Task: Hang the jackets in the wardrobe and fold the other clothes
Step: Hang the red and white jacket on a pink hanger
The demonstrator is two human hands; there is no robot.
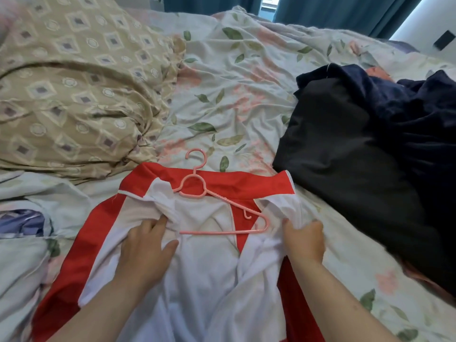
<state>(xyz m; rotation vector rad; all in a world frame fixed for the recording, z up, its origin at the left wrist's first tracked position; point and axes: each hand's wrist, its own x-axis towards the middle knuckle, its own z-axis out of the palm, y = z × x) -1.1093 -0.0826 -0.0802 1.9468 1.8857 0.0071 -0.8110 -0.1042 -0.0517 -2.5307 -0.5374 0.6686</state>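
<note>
Head cam, closest stuff first: both hands are on the red and white jacket (204, 280), which lies open, lining up, on the floral bed sheet (234, 95). Left hand (145, 240) pinches a bunch of white lining at one shoulder. Right hand (304, 239) has its fingers curled into the lining at the other shoulder, so neither is slack.

Between the 2 grips sits the pink hanger (222, 232). One end looks tucked under the fabric by the left grip, and the hook pokes out past the collar. My guess is they're spreading the shoulders so the hanger arms can slip in.

Beyond the right grip, well apart, there's a heap of dark clothes (357, 144) not dealt with yet. Beyond the left grip is a beige patterned pillow (74, 90), and teal curtains (320, 11) hang at the very back.
</note>
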